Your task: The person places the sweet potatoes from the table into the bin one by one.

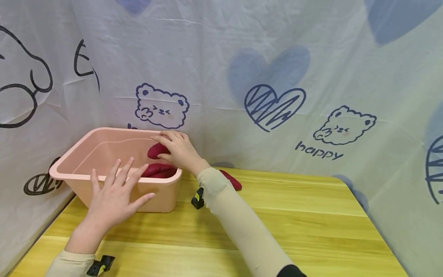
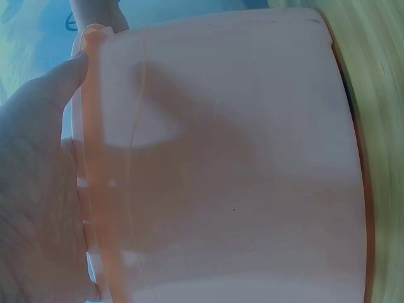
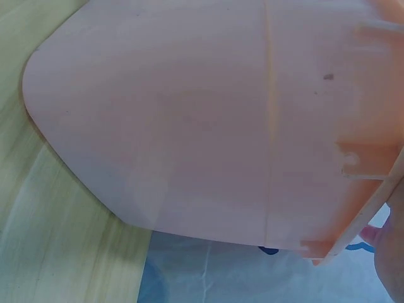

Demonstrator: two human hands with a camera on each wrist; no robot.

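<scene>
In the head view, my right hand [image 1: 181, 150] reaches over the right end of a pink plastic basin [image 1: 115, 177]. Its fingers and thumb hold a dark red, smooth thing shaped like a sweet potato [image 1: 156, 151], partly hidden by the hand. Below it, another dark red thing [image 1: 160, 170] lies inside the basin near the right wall. My left hand [image 1: 112, 196], fingers straight and spread, is at the basin's front rim. From the left wrist view, its thumb [image 2: 66, 76] appears right at the rim. Only a sliver of my right hand [image 3: 388, 246] shows in its own wrist view.
A third dark red, tapered thing [image 1: 232, 180] lies on the wooden table [image 1: 304, 219] behind my right forearm, partly covered by it. White cloth [image 1: 214, 127] printed with bears and hearts hangs behind the table and along both sides.
</scene>
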